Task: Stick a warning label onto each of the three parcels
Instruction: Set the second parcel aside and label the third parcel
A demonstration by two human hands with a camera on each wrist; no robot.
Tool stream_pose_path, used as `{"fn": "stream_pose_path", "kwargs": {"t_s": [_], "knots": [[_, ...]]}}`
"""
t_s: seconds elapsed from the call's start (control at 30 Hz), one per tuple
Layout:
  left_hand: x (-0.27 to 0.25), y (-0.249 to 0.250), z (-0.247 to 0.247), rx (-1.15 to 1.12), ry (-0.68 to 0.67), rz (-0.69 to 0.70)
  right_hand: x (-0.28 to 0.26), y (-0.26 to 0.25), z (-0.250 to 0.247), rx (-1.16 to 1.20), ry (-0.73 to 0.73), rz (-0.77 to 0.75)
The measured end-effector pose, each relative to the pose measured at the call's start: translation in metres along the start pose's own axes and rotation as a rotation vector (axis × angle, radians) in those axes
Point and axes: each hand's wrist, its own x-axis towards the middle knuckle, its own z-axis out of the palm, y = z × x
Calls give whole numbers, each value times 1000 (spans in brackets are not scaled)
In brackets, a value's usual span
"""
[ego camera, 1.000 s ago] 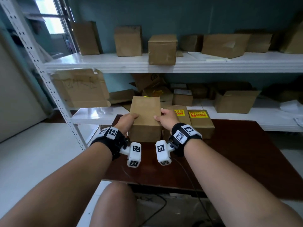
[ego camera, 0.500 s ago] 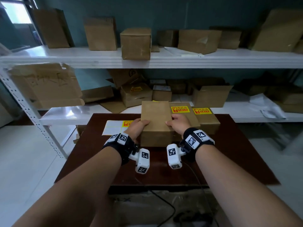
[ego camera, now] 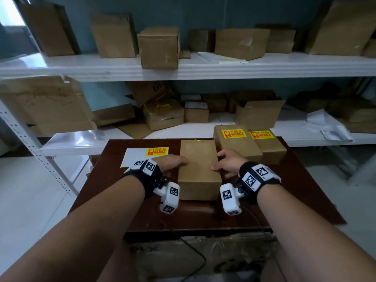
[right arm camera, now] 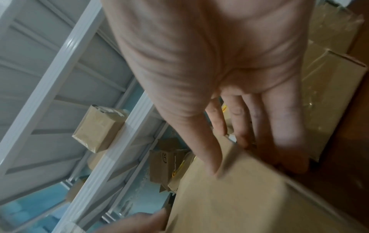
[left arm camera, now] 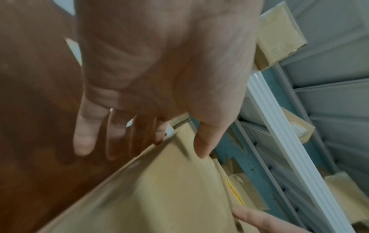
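Mid-frame on the table [ego camera: 105,198], the plain parcel [ego camera: 198,165] sits clasped between both hands, probably squared up for labelling. The left hand [ego camera: 169,162] and right hand [ego camera: 228,162] each curl around a side, thumb on top. The last label [ego camera: 156,152] waits on its sheet at left. Two labelled parcels [ego camera: 237,146] stand upper right. The fingers behind the box are hidden.

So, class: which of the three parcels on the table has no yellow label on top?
The nearest parcel, held between both hands; the two behind carry yellow labels.
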Motion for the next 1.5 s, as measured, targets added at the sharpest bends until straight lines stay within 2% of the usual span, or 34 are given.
{"fn": "stream_pose_path", "kwargs": {"t_s": [0.07,0.2,0.3,0.37,0.43,0.5,0.7,0.93,1.17,1.37,1.5], "knots": [[4,15,-11,172,78,48,4,-2,-3,-42,6,-16],[24,59,-25,412,296,318,20,-19,-16,-106,232,-191],[37,87,-19,610,355,475,36,-37,-21,-217,241,-245],[51,99,-10,715,341,500,48,-43,-20,-340,184,-252],[68,103,-2,823,299,464,58,-44,-17,-437,132,-262],[80,106,2,903,260,427,67,-43,-15,-410,85,-246],[94,117,-14,802,191,410,78,-41,-18,-279,26,-227],[94,116,-14,847,159,489,79,-37,-18,-228,21,-235],[86,119,-15,937,232,568,78,-40,-17,-217,17,-221],[86,117,-32,791,208,411,75,-40,-16,-194,10,-215],[94,105,-52,528,217,319,74,-40,-17,-199,4,-210]]}}
